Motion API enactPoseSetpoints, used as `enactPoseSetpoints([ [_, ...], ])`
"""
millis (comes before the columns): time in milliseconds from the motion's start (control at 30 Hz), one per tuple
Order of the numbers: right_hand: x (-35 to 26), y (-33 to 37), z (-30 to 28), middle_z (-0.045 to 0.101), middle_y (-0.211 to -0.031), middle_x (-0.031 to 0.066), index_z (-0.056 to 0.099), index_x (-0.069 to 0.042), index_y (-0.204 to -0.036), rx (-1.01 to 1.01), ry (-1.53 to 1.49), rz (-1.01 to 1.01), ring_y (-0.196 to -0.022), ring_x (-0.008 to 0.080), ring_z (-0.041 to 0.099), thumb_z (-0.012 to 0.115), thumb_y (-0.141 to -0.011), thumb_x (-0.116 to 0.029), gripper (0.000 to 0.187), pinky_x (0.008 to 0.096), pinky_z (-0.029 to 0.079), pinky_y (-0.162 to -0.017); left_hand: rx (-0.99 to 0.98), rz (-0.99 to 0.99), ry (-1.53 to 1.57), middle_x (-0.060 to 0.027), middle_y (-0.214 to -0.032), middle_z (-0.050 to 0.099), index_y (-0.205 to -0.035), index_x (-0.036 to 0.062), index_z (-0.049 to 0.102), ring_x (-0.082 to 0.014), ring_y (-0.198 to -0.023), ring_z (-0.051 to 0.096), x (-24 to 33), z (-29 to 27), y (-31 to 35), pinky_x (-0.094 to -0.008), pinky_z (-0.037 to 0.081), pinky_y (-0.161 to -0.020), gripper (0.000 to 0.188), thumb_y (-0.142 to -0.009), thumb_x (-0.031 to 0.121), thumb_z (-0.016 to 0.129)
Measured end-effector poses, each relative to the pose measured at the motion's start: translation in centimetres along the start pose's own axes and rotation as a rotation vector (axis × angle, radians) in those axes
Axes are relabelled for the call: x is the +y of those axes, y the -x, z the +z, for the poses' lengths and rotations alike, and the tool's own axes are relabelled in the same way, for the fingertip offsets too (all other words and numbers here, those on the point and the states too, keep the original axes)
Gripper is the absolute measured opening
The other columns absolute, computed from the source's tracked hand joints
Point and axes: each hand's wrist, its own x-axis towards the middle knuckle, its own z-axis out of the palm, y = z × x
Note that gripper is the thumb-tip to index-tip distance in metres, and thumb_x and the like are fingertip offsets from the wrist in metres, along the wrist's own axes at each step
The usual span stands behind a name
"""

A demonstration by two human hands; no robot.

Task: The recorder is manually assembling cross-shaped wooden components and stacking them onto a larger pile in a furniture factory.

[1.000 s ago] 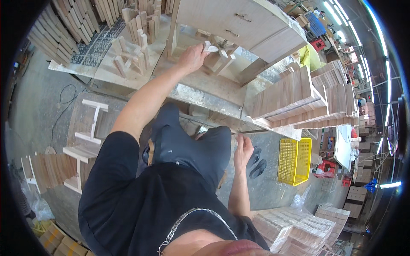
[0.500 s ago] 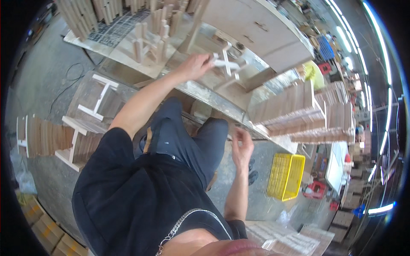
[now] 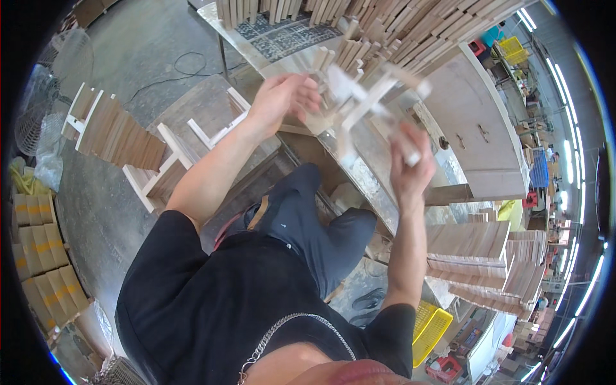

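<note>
Pale wooden frame (image 3: pixel 367 106), blurred, is in the air over the edge of the worktop (image 3: pixel 367 183). With my right hand (image 3: pixel 412 160) I hold its near end, fingers curled around. My left hand (image 3: pixel 287 99) is beside it, fingers loosely bent; whether they touch, I cannot tell.

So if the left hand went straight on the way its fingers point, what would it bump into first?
Probably the pale wooden frame, which the right hand seems to grip, just rightward of the left hand. Blur makes depth uncertain.
</note>
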Motion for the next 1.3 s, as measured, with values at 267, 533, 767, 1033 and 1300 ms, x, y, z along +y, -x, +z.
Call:
enactPoseSetpoints([
  [267,8.8,-10.2,8.2,0.067,-0.079,0.0051,0.068,-0.002,-0.106,-0.223,-0.246,0.456,-0.069,0.0143,0.061,0.073,-0.096,-0.022,0.023,0.0313,0.049,-0.066,0.284,0.302,-0.945,-0.0313,-0.140,0.052,-0.145,-0.0114,0.042,-0.0404,-0.132,0.054,-4.4,-2.4,-3.8,-0.0420,0.044,-0.112,0.105,-0.067,0.036,0.094],
  [533,11.6,-7.7,12.9,0.068,-0.078,0.0062,0.067,0.000,-0.107,-0.397,-0.283,0.602,-0.068,0.0145,0.063,0.071,-0.098,-0.031,0.032,0.0317,0.051,-0.065,0.261,0.276,-1.015,-0.0329,-0.142,0.047,-0.145,-0.0154,0.034,-0.0435,-0.135,0.048,-6.6,-1.9,-6.9,-0.0441,0.039,-0.116,0.118,-0.062,0.042,0.097],
  [767,11.2,-5.0,14.9,0.072,-0.084,0.0183,0.068,0.009,-0.107,-0.523,-0.344,0.860,-0.077,0.0240,0.071,0.045,-0.103,-0.063,0.076,0.0355,0.055,-0.073,0.314,0.280,-1.027,-0.0299,-0.133,0.055,-0.138,-0.0100,0.044,-0.0427,-0.125,0.056,-7.5,-2.3,-7.9,-0.0460,0.047,-0.105,0.099,-0.067,0.038,0.093],
  [1033,10.9,-2.7,16.7,0.070,-0.089,0.0229,0.069,0.009,-0.110,-0.440,-0.241,0.894,-0.088,0.0323,0.068,0.040,-0.103,-0.066,0.080,0.0424,0.051,-0.086,0.361,0.270,-1.079,-0.0249,-0.114,0.067,-0.127,-0.0044,0.054,-0.0424,-0.105,0.067,-7.7,-2.8,-8.2,-0.0482,0.054,-0.090,0.071,-0.078,0.036,0.086],
  [1300,10.3,-0.9,16.2,0.070,-0.109,0.0284,0.065,0.009,-0.120,-0.319,-0.269,0.823,-0.107,0.0367,0.067,0.047,-0.102,-0.062,0.075,0.0420,0.050,-0.093,0.371,0.417,-1.092,-0.0264,-0.103,0.069,-0.120,-0.0039,0.056,-0.0443,-0.098,0.069,-8.6,-2.8,-9.0,-0.0496,0.054,-0.084,0.066,-0.080,0.041,0.083],
])
